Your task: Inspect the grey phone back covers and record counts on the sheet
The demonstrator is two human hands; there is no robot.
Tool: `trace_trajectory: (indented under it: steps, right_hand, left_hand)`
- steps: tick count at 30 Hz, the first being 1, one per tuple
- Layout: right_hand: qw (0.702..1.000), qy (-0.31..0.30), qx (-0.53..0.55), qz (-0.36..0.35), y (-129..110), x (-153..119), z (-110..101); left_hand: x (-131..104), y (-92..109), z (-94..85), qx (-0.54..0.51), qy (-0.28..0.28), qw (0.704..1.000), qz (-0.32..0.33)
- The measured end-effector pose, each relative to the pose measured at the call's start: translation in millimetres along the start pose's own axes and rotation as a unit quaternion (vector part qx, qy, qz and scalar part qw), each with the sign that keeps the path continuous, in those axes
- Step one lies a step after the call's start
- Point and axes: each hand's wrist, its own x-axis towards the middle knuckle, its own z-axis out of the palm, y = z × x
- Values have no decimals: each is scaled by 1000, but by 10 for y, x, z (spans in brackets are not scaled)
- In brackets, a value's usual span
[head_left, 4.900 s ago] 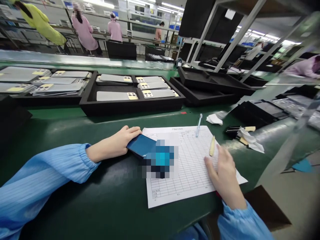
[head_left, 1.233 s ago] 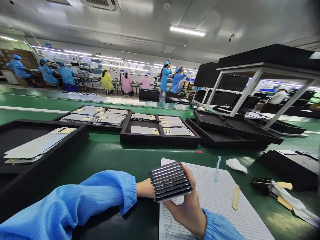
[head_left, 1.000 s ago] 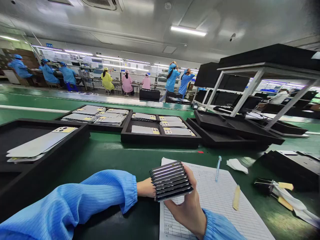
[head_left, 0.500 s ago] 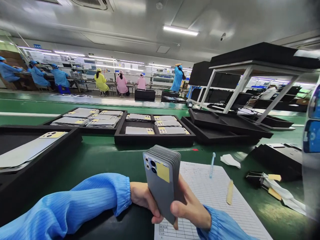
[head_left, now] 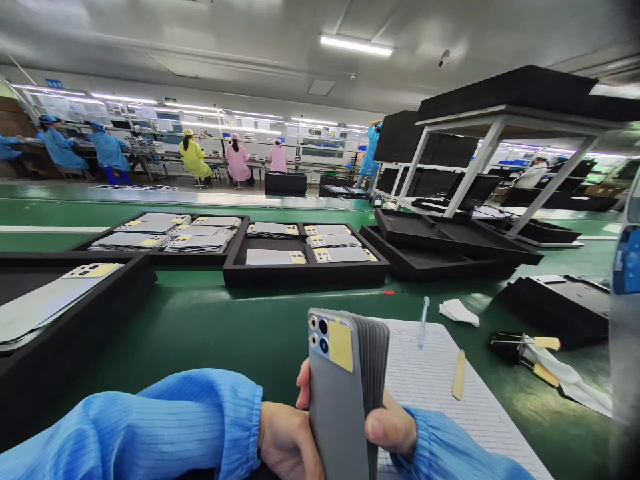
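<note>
A stack of thin grey phone back panels (head_left: 335,407) stands upright between my hands, fanned slightly to the right. The front panel has camera rings and a yellow film at its top. My left hand (head_left: 290,437) grips the stack's left side and lower part, with one fingertip showing behind the left edge. Along the right edge, the thumb of my right hand (head_left: 393,427) presses; its other fingers are hidden behind the stack. Beneath and to the right lies a printed sheet (head_left: 435,380) on the green table (head_left: 215,333).
Black trays with panels stand at the left (head_left: 135,283) and beyond (head_left: 305,273). A pen (head_left: 423,323), a yellowish stick (head_left: 459,375), white scrap (head_left: 457,312) and a black clip (head_left: 507,348) lie at right. Stacked black trays (head_left: 450,250) sit farther back; people work behind.
The stack has moved right and nearer, and its panels have fanned out more on the right side. Both hands have shifted their hold along its edges. The camera view has shifted slightly.
</note>
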Motion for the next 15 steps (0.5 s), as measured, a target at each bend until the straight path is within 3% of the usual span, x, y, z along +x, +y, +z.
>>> trace_trajectory:
  steps: [4,10,12,15]
  right_hand:
    - [998,60,-24,10,-87,2,5]
    - [992,110,-58,34,-81,-11,-18]
    - [986,143,-87,14,-81,-16,-26]
    - [965,200,-171,-17,-94,-6,-30]
  left_hand:
    - [-11,98,82,-58,44,997,36]
    - [-38,122,91,-66,37,995,72]
    - [-53,153,100,-49,45,987,149]
    - [-66,221,112,7,105,943,315]
